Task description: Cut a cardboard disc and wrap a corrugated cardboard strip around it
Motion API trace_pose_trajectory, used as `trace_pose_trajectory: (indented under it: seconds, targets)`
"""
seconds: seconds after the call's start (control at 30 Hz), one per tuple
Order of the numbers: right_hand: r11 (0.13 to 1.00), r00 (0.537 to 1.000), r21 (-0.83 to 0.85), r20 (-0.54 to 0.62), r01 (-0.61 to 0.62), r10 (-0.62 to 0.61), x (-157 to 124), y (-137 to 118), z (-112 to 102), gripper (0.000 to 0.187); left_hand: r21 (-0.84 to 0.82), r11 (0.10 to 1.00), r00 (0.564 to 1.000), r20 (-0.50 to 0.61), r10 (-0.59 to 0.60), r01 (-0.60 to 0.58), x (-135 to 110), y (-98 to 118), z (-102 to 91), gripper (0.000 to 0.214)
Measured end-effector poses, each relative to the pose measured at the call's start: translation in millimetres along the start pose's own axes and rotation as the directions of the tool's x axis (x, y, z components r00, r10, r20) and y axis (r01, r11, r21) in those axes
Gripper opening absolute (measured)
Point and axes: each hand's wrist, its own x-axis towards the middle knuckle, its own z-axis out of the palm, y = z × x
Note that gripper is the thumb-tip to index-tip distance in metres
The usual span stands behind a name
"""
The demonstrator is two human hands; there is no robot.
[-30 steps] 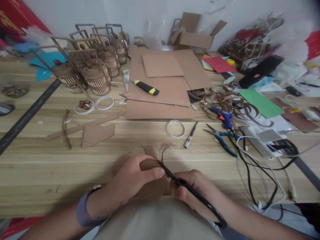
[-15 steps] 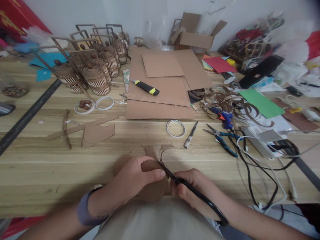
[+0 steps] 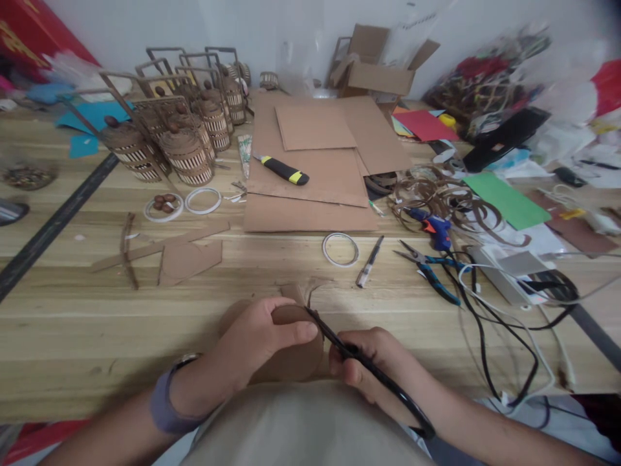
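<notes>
My left hand (image 3: pixel 266 336) is closed on a rounded piece of brown cardboard (image 3: pixel 298 356), thumb on top and fingers curled round its far edge. In my right hand (image 3: pixel 369 359) is a pair of black-handled scissors (image 3: pixel 391 382), gripped by the handles. The scissors point up and left, and their blades meet the cardboard's upper right edge beside my left thumb. A thin curled offcut (image 3: pixel 313 294) stands up at the blades. Another cardboard strip (image 3: pixel 291 291) shows just beyond my left fingers. The underside of the cardboard is hidden.
Stacked cardboard sheets (image 3: pixel 310 217) carry a utility knife (image 3: pixel 284 170). Nearer lie a white ring (image 3: pixel 340 250), a pen (image 3: pixel 370 262) and pliers (image 3: pixel 429 272). A glue gun (image 3: pixel 436 230) and cables (image 3: pixel 485 343) are at right. Small woven baskets (image 3: pixel 187 155) and cardboard offcuts (image 3: pixel 191 262) are at left.
My left hand and the cardboard have shifted very slightly up and left. The scissor tips follow the cardboard's edge, and the offcut at the blades has tilted a little. Everything else stays put.
</notes>
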Motion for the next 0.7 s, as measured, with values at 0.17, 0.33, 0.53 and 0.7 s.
trace_pose_trajectory:
  seconds: [0.17, 0.33, 0.53, 0.7]
  targets:
    - [0.998, 0.998, -0.059, -0.062, 0.007, -0.01, 2.4, -5.0, -0.4, 0.079, -0.143, 0.989, 0.993, -0.108, -0.057, 0.042, -0.8, -1.6, 5.1, 0.049]
    - [0.999, 0.998, -0.028, -0.05, 0.036, -0.038, 0.8, -1.7, 0.9, 0.077, -0.021, 1.0, 0.985, -0.171, -0.004, 0.0, -3.8, -0.7, 8.5, 0.041]
    - [0.998, 0.997, 0.024, -0.044, 0.057, -0.056, 1.5, -1.7, -0.1, 0.073, -0.013, 0.999, 0.994, -0.107, 0.028, -0.03, -2.4, -1.8, 8.3, 0.035]
    - [0.997, 0.998, 0.03, -0.002, 0.065, -0.065, 3.1, -0.8, -0.7, 0.074, -0.011, 0.999, 0.995, -0.086, 0.042, -0.043, -2.3, -3.2, 8.3, 0.034]
